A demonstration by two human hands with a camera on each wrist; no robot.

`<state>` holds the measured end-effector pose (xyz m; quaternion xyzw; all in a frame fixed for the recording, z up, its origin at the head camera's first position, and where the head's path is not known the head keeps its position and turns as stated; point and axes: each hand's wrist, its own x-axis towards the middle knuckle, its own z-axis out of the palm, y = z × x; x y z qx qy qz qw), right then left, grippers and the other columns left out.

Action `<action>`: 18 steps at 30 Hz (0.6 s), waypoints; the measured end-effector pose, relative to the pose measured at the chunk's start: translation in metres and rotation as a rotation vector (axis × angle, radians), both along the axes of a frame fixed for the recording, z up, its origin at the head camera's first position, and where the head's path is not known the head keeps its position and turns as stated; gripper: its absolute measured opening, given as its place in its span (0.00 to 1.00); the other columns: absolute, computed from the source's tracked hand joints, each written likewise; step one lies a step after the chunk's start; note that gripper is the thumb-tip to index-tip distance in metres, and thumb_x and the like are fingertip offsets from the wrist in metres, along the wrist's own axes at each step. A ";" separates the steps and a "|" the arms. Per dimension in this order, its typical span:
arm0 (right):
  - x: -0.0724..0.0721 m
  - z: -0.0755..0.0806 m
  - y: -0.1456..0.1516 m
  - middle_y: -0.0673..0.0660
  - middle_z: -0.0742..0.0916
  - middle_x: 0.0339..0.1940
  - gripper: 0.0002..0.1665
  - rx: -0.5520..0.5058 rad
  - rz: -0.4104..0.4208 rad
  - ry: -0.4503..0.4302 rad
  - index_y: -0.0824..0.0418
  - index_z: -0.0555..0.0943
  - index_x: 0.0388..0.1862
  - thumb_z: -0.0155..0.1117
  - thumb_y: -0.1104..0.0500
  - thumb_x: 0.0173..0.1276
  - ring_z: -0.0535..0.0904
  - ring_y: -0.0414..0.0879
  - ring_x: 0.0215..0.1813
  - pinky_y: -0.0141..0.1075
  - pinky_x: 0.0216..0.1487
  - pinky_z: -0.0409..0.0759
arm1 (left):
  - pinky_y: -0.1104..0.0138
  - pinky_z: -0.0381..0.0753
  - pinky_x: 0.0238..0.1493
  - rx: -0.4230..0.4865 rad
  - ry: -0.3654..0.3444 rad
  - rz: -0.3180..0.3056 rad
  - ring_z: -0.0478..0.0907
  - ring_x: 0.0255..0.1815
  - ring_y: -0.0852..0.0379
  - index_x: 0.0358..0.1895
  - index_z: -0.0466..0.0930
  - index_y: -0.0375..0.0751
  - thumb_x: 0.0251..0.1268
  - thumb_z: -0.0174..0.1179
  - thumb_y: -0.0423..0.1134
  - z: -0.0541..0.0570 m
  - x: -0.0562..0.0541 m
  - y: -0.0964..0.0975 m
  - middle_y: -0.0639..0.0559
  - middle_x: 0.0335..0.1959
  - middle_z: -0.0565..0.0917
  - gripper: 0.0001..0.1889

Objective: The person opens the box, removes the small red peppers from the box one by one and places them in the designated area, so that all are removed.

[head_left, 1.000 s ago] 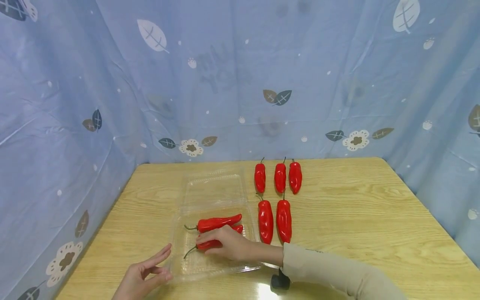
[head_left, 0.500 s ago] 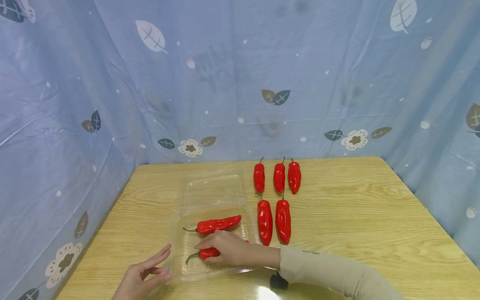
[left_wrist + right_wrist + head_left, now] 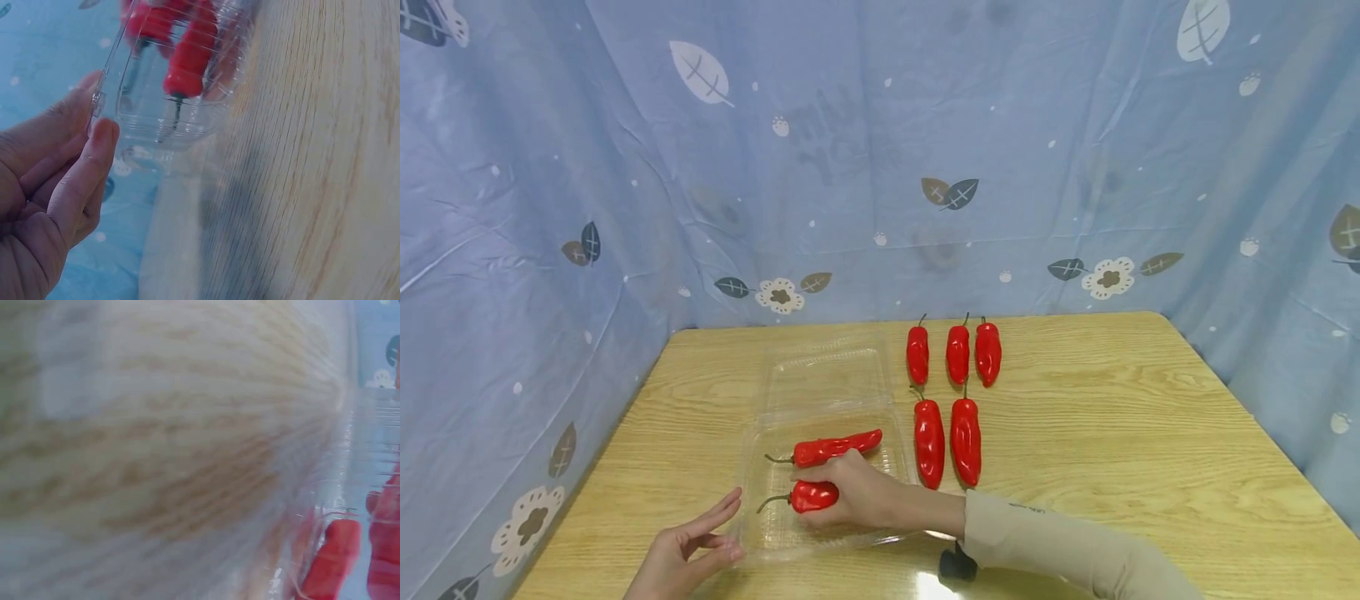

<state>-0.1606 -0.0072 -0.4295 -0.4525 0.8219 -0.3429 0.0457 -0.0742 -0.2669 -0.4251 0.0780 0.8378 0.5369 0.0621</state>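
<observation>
In the head view my right hand (image 3: 859, 492) grips a red chili pepper (image 3: 814, 497) inside the clear plastic clamshell container (image 3: 771, 533), its green stem pointing left. The pepper's tip is hidden under the palm. Just beyond it, a second red pepper (image 3: 827, 451) lies crosswise in the same compartment. At the container's near left corner, my left hand (image 3: 681, 557) pinches the rim; the left wrist view has thumb and fingertips of the left hand (image 3: 69, 169) meeting on the thin plastic edge (image 3: 99, 103). Through the wall, peppers (image 3: 190, 53) show blurred.
The container's lid (image 3: 827, 379) lies folded back on the wooden table (image 3: 1112, 433). Right of it, several peppers stand in two rows, among them a front one (image 3: 929, 446) and a back one (image 3: 988, 354). A blue patterned curtain (image 3: 880, 167) hangs behind and at both sides.
My right hand has shifted the near pepper first toward the front of the container, then slightly back and left, away from the other pepper. The left hand stays at the corner.
</observation>
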 end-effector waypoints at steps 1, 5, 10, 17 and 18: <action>0.000 0.002 0.001 0.47 0.87 0.44 0.29 -0.014 -0.005 0.008 0.60 0.79 0.61 0.68 0.49 0.64 0.72 0.25 0.32 0.16 0.33 0.72 | 0.77 0.77 0.42 -0.002 0.006 0.002 0.82 0.35 0.61 0.61 0.68 0.22 0.57 0.67 0.32 0.000 0.000 0.000 0.83 0.55 0.69 0.30; 0.001 0.009 0.004 0.46 0.87 0.43 0.29 -0.057 -0.009 0.026 0.59 0.79 0.61 0.67 0.47 0.64 0.73 0.25 0.32 0.16 0.34 0.73 | 0.77 0.77 0.43 -0.018 0.024 -0.001 0.82 0.36 0.61 0.61 0.69 0.23 0.57 0.66 0.32 0.000 0.000 0.000 0.82 0.56 0.68 0.29; 0.005 0.018 0.009 0.45 0.88 0.35 0.30 -0.062 0.034 0.027 0.58 0.77 0.63 0.67 0.47 0.64 0.69 0.24 0.26 0.17 0.27 0.71 | 0.77 0.77 0.43 -0.026 -0.005 -0.005 0.82 0.39 0.61 0.62 0.68 0.23 0.58 0.66 0.34 0.002 0.000 -0.001 0.84 0.55 0.67 0.30; 0.013 0.032 0.021 0.50 0.87 0.46 0.31 -0.070 0.089 0.020 0.57 0.76 0.64 0.69 0.50 0.63 0.72 0.24 0.32 0.16 0.35 0.73 | 0.78 0.76 0.43 -0.032 -0.012 0.011 0.82 0.38 0.60 0.62 0.69 0.25 0.58 0.66 0.34 0.003 0.001 0.000 0.83 0.55 0.68 0.30; 0.014 0.033 0.024 0.50 0.87 0.48 0.31 -0.071 0.090 0.015 0.57 0.76 0.63 0.70 0.51 0.63 0.73 0.24 0.33 0.16 0.37 0.73 | 0.78 0.75 0.43 -0.033 -0.016 0.012 0.82 0.38 0.60 0.62 0.69 0.25 0.58 0.66 0.34 0.003 0.001 0.000 0.83 0.55 0.68 0.30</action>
